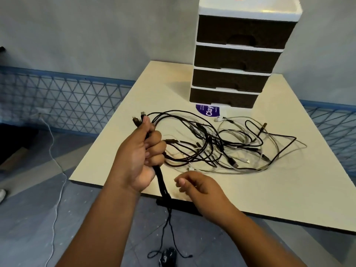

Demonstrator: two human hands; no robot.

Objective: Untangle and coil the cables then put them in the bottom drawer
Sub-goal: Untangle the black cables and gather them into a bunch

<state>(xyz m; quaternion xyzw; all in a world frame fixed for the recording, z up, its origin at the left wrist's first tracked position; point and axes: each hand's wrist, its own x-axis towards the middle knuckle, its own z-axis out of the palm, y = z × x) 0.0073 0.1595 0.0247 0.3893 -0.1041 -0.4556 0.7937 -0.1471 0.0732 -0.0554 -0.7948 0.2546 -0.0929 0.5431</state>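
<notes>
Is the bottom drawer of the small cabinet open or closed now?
Closed. The bottom drawer sits flush with the three drawers above it in the drawer unit, and no inside shows.

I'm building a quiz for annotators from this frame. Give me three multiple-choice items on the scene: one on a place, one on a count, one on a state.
1. Where does the purple sticker lie?
A. On the table in front of the drawer unit
B. On top of the unit
C. On the floor

2. How many drawers does the unit have?
A. Two
B. Four
C. Six

3. What is the left hand doing?
A. Resting flat on the table
B. Pulling a drawer
C. Gripping a bunch of black cables

Answers:
1. A: the sticker lies flat on the table just before the bottom drawer.
2. B: four dark fronts are stacked, all closed.
3. C: its fingers curl round the bunch, with plugs above the fist and ends hanging toward the floor; the right hand holds nothing clearly visible.
</notes>
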